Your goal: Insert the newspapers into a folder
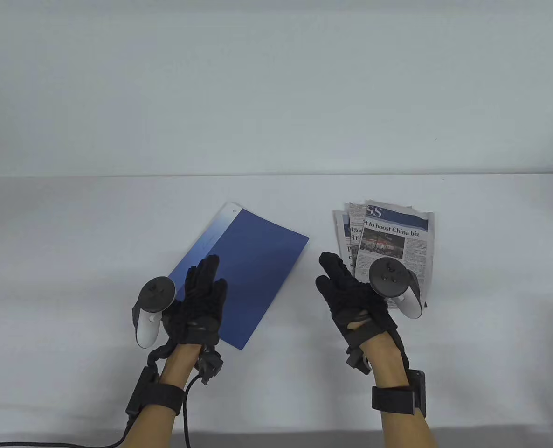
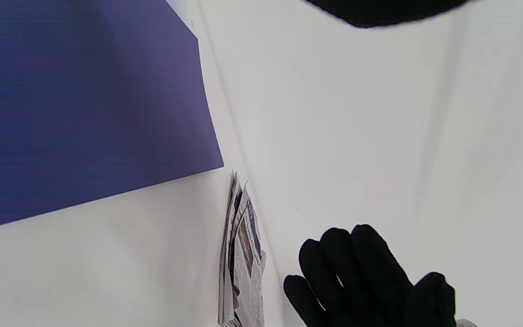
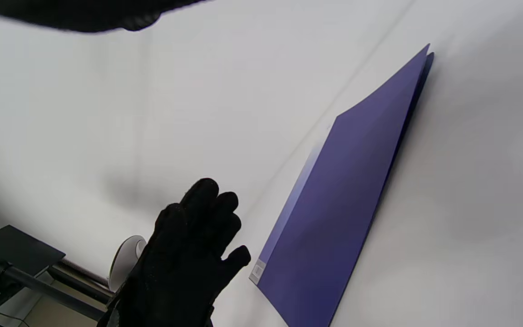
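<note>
- Flat blue plastic folder [image 1: 246,275] lying closed and askew on white table [image 1: 71,242], left of centre; covers slightly parted along one edge in right wrist view, a likely entry for the sheets.
- Fanned stack of folded printed newspapers [image 1: 388,242] to its right, apart from folder, none inserted yet.
- Left gloved hand [image 1: 202,303] raised over folder's near part, fingers extended, gripping nothing; contact with cover not determinable.
- Right gloved hand [image 1: 351,294] beside newspapers' near-left corner, fingers loose, empty; probably positioned for pickup.

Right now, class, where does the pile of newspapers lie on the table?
In the table view the newspapers lie flat on the white table, right of the blue folder, partly hidden behind the right hand.
</note>
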